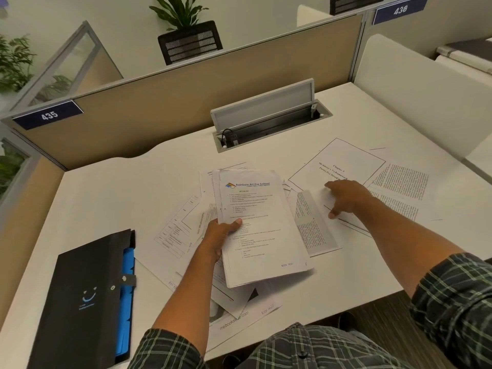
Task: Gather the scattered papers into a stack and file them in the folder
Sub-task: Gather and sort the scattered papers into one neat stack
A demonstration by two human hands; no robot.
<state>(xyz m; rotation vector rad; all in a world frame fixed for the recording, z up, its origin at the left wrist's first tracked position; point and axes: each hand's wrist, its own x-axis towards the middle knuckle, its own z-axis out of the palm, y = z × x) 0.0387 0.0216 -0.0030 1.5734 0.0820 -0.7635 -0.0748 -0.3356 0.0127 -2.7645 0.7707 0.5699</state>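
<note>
Two hands work: your left hand [222, 235] grips the paper stack [262, 227] above the tabletop [119, 193]; your right hand [346, 198] presses spread fingers on a loose sheet [316, 209]. The folder [85, 302] lies far left.

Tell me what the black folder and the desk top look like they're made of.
The black folder with blue dividers: likely matte plastic, going by its stiff flat cover and snap button. The white desk top: probably smooth laminate, given its even, faintly glossy surface.
</note>
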